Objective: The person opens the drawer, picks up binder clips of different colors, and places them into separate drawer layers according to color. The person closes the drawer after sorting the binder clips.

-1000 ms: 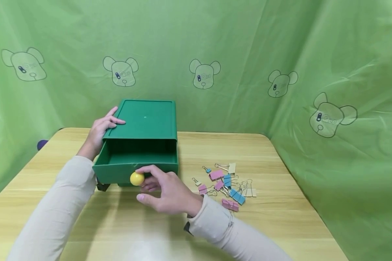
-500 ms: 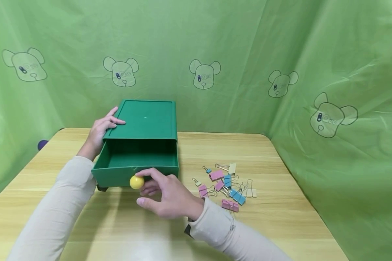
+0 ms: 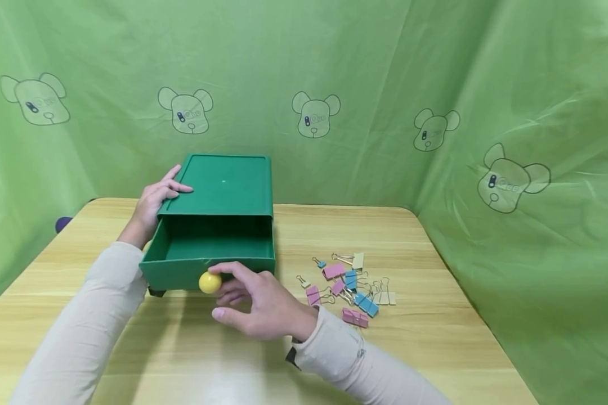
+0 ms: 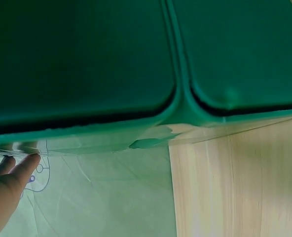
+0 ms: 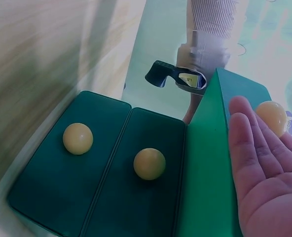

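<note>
A green drawer cabinet (image 3: 223,183) stands on the wooden table, its top drawer (image 3: 177,274) pulled out toward me. A round yellow knob (image 3: 210,283) sits on the drawer front. My right hand (image 3: 266,306) is at this knob, index finger touching it from behind and thumb held apart below; in the right wrist view the fingers look straight beside it. My left hand (image 3: 157,201) rests along the cabinet's left side, fingertips over the top edge. Two lower drawers with yellow knobs (image 5: 78,138) show in the right wrist view, both pushed in.
Several binder clips (image 3: 356,317) in pink, blue and cream lie scattered on the table (image 3: 415,360) right of the cabinet. A green curtain (image 3: 375,67) with bear-head outlines hangs behind and beside the table.
The top drawer has come slightly farther out toward me, with my right hand moving along at its knob. My left hand has stayed on the cabinet.
</note>
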Motion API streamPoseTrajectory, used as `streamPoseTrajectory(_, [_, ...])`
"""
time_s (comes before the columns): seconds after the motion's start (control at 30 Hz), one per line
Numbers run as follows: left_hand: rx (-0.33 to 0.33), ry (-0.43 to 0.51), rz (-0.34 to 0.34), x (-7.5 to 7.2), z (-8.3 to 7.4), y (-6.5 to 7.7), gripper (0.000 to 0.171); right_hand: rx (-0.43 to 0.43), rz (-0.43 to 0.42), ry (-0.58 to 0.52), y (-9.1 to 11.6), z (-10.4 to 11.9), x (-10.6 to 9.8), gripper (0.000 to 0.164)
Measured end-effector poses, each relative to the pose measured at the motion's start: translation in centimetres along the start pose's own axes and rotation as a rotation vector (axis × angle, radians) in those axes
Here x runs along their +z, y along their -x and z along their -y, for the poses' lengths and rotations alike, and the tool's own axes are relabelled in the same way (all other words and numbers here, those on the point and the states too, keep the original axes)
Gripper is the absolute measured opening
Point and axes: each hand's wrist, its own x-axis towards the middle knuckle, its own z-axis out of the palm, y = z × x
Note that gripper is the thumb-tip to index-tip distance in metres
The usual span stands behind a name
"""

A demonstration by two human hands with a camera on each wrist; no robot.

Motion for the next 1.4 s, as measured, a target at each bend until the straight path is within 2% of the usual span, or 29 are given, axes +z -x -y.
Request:
streamPoseTrajectory(0.23, [-0.009, 0.011, 0.009, 0.0, 0.1, 0.1, 0.048, -0.002, -0.015, -0.023, 0.2, 0.1, -0.2, 0.051])
streamPoseTrajectory(0.97, [-0.007, 0.012, 0.002, 0.0, 0.0, 0.1, 0.048, -0.008, -0.046, 0.0, 0.9, 0.8, -1.1, 0.05])
streamPoseTrajectory(1.2, [-0.009, 0.025, -0.001, 0.0, 0.1, 0.1, 0.048, -0.053, -0.096, 0.022, 1.4, 1.2, -2.0, 0.047])
streamPoseTrajectory(1.4, [-0.013, 0.024, -0.001, 0.0, 0.1, 0.1, 0.048, -0.09, -0.172, 0.024, 1.8, 1.6, -3.1, 0.045])
